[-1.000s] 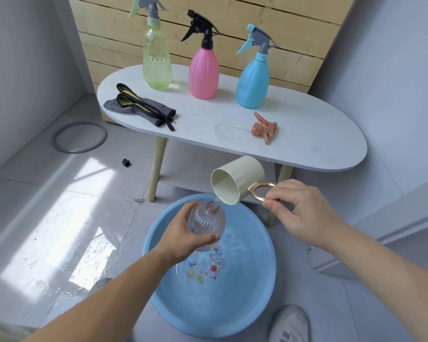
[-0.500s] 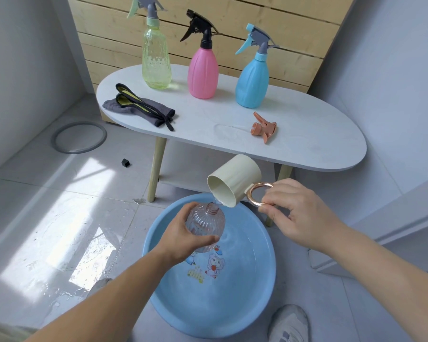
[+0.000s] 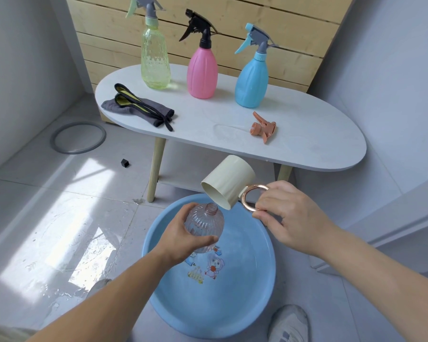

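Cream cup point(image 3: 229, 181) x1 in R hand point(image 3: 289, 218), clear bottle point(image 3: 204, 224) x1 in L hand point(image 3: 181, 236); 3 sprayers point(image 3: 202, 70).

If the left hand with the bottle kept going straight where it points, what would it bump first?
Probably the cream cup, tipped right beyond the clear bottle that the left hand grips. Depth is unclear, so it might pass just beneath the cup's rim.
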`<state>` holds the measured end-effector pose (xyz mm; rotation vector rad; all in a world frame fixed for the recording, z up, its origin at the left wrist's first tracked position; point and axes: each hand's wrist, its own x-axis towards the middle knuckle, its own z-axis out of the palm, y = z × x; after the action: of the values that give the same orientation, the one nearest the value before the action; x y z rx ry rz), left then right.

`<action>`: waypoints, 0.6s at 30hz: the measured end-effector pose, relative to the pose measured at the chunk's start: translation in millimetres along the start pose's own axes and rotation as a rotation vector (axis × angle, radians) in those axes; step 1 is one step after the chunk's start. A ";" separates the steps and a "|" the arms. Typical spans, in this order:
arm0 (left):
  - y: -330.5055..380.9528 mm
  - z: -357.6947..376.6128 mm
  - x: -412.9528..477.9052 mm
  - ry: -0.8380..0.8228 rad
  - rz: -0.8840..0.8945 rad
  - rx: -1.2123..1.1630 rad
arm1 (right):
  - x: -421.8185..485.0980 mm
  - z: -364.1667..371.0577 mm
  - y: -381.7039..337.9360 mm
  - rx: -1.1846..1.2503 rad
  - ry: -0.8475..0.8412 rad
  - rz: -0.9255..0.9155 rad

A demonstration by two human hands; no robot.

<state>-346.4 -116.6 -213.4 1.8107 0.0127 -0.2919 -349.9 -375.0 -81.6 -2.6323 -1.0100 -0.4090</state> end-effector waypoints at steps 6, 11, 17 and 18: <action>-3.1 -1.2 -0.1 0.007 -0.012 -0.012 | -0.9 17.2 -9.6 0.606 0.013 0.846; -9.5 -1.2 2.0 0.013 -0.036 -0.004 | -6.6 59.3 -3.7 1.012 0.111 1.316; -20.3 0.9 7.9 -0.004 -0.062 -0.014 | -36.2 121.7 8.4 1.003 -0.075 1.593; -21.6 1.3 8.5 0.000 -0.064 -0.018 | -38.8 126.5 10.9 0.997 -0.104 1.617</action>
<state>-341.9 -113.4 -236.0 1.7944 0.0736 -0.3362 -350.3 -359.8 -213.4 -1.6930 0.8541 0.4929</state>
